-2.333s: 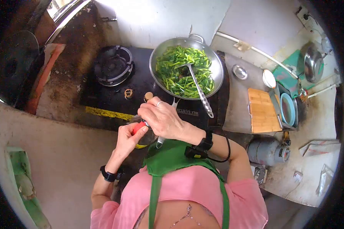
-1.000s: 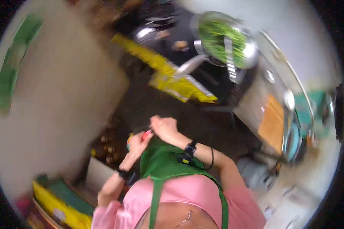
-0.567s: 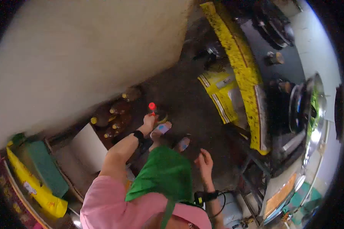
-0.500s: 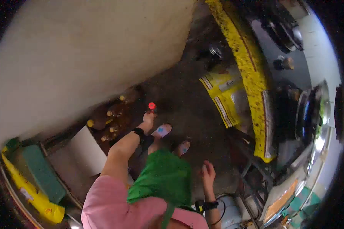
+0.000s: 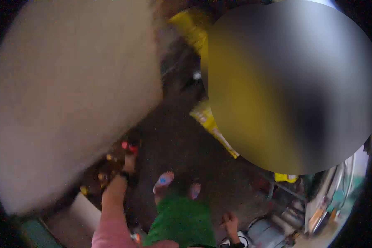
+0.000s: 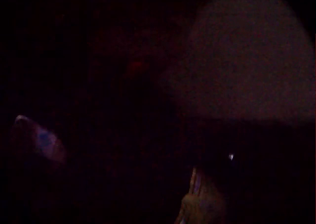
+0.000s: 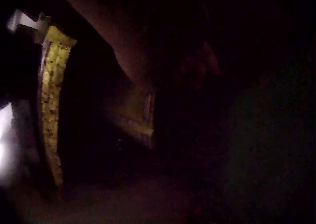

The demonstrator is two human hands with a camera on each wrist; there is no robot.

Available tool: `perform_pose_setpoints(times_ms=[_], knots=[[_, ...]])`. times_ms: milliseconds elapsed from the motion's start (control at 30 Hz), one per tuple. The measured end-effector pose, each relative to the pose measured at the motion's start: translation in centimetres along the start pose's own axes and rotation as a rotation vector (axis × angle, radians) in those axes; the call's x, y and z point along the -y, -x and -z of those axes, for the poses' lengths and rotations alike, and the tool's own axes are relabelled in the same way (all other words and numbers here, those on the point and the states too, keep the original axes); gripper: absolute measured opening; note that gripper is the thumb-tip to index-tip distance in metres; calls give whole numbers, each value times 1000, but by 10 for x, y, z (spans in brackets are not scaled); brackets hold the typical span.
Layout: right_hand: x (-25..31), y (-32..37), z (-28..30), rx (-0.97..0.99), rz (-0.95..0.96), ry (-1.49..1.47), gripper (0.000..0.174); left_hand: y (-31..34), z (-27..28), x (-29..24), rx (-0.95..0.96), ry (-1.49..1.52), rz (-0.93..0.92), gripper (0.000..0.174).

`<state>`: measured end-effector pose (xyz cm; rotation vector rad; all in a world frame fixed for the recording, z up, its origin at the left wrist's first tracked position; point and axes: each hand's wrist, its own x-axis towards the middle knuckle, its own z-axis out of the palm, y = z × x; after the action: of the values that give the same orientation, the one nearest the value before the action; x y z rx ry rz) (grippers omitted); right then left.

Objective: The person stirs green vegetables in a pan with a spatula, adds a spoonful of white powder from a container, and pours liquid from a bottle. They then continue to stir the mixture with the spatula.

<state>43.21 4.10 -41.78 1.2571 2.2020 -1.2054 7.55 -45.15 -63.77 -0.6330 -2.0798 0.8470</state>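
Observation:
In the head view my left hand (image 5: 129, 162) is stretched down to the floor beside the wall. It grips a small red-capped bottle (image 5: 133, 148), blurred, with its body mostly hidden. Several brown bottles with yellowish caps (image 5: 102, 177) stand right around that hand. The left wrist view is nearly black, with only a faint reddish spot near its middle. My right hand (image 5: 230, 222) hangs low on the right, fingers loosely curled and holding nothing. In the right wrist view the same hand (image 7: 173, 61) is a dark shape.
A pale wall (image 5: 78, 91) fills the left. A white box flap (image 5: 86, 213) sits at lower left. My feet (image 5: 164, 182) stand on the dark floor. Yellow sheeting (image 5: 219, 136) hangs to the right, near a grey gas cylinder (image 5: 266, 233). A large blurred patch covers the upper right.
Both hands first worked together at the red-capped bottle by the stove. I turned away, the right hand let go, and the left hand carried the bottle down to the brown bottles.

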Motion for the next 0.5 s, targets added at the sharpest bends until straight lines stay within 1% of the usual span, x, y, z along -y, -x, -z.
perform_pose_setpoints(times_ms=[67,100,133,167,200,233,267,300,333,367,400,433,467,500], knots=[[52,3,4,-59,168,-81,28,4,62,12,-992,-1052,-677,28],[119,21,15,-94,167,-211,30,0,91,19,-1444,-1640,-969,33],[186,40,30,-131,168,-345,31,-9,110,26,-1831,-2298,-1226,38],[210,45,42,-152,157,-475,32,-43,127,33,-1868,-2370,-1126,38],[228,54,54,-173,143,-608,34,-78,166,35,-1798,-2585,-969,26],[247,60,70,-238,163,-650,33,-105,203,47,-1712,-2782,-786,17],[258,56,83,-295,175,-688,33,-163,239,88,-1804,-2729,-735,22],[269,59,102,-387,256,-731,33,-229,269,133,-1903,-2666,-700,27],[273,58,121,-472,341,-765,33,-256,278,142,-1956,-2685,-614,27],[276,55,138,-601,429,-831,31,-275,286,148,-1819,-2604,-604,35],[291,64,166,-628,325,-876,33,-295,293,153,-1682,-2509,-619,43],[300,66,187,-686,346,-975,36,-326,303,163,-1708,-2511,-592,43],[299,63,207,-740,407,-923,46,-361,310,173,-1688,-2509,-504,51],[310,64,223,-754,463,-891,51,-400,316,186,-1669,-2514,-410,58]])
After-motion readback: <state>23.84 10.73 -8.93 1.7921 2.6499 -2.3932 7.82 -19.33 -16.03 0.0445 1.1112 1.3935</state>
